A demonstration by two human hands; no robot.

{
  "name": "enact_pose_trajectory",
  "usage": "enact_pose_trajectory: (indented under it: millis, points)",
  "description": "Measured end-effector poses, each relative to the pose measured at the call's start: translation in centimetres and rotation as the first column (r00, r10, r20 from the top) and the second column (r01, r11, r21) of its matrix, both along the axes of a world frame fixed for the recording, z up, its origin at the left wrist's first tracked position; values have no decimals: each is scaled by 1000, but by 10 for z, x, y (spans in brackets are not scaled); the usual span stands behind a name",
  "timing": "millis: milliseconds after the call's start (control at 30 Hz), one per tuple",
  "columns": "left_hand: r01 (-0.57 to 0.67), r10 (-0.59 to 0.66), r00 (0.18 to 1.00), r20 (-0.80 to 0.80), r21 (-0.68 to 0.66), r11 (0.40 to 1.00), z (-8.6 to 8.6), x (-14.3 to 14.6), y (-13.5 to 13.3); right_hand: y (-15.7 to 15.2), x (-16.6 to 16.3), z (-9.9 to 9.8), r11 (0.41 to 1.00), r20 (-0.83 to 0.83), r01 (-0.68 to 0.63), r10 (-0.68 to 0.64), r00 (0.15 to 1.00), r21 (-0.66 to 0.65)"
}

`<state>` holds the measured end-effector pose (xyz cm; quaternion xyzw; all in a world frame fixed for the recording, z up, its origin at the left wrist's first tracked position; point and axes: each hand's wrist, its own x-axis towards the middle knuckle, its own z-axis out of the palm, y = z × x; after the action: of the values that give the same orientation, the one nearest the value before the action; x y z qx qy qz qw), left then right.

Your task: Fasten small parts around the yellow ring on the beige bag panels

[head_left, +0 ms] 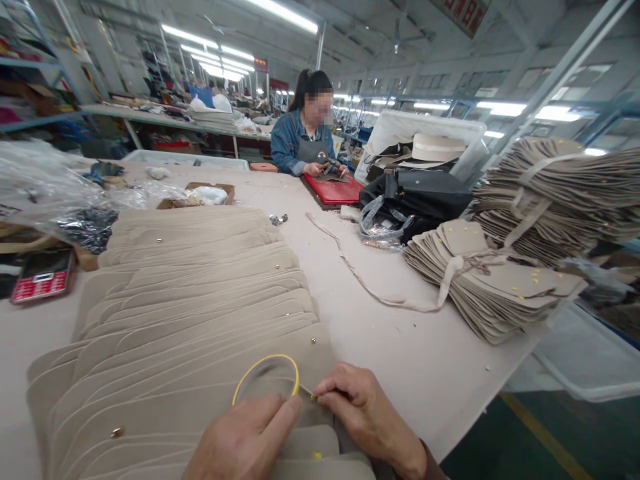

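My left hand (pixel 250 433) is closed at the near end of the spread beige panels (pixel 200 340). A thin loop with a yellow edge (pixel 267 358) rises from its fingers; the rest is hidden behind the hand. Just right of it, my right hand (pixel 363 410) pinches a small brass-coloured stud (pixel 313 398) at the edge of a beige panel. Similar gold studs show on several overlapping panels. Beneath my hands lie more panels, one with a yellow mark (pixel 317 456).
Tied stacks of beige panels (pixel 490 280) lie at the right, near a black bag (pixel 417 197) and a white bin (pixel 425 127). A red-and-black phone (pixel 44 275) is at the left. Across the table a person (pixel 303 143) works over a red pad (pixel 336 189).
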<state>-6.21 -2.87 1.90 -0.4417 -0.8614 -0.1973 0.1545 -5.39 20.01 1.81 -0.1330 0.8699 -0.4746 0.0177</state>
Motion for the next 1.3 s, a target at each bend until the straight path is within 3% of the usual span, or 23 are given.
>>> enact_pose_trajectory:
  millis: [100,200,300,400,467,633,833,967,1033,1133,1200,1300]
  points:
    - [29,-33,999,26,124,992,2,-6,-4,-3,-3,2,999,78,-26,24,997,30]
    - [1,-6,999,33,150,989,4,-7,-2,-6,-5,0,995,62,-24,18,998,100]
    - [-32,30,999,15,182,983,3,-5,1,-7,-4,3,991,-33,-4,9,999,137]
    - [-67,69,998,-2,188,980,0,-3,5,-10,-1,11,1000,-100,25,-24,995,10]
    - [-75,82,996,-26,201,977,-2,-3,6,-14,1,16,998,-191,-53,43,981,-46]
    - [-68,80,996,-50,210,975,-6,-1,11,-26,2,12,989,-434,-136,144,890,48]
    - [-53,63,997,-34,235,971,0,3,12,-34,6,0,998,-570,-45,66,819,51]
    - [-77,49,990,129,223,972,1,4,9,-40,9,0,998,-601,60,-37,798,19]
    - [-87,56,984,171,181,980,1,4,10,-43,11,2,992,-512,116,-120,850,-41]
    - [-76,67,996,57,179,981,3,7,16,-45,11,6,950,-81,238,-259,963,-201]
    - [-42,45,999,-9,195,980,6,8,21,-41,7,7,896,207,343,-293,934,-283]
    - [-53,60,998,-31,184,981,9,5,24,-26,-3,2,833,341,446,-336,878,-327]
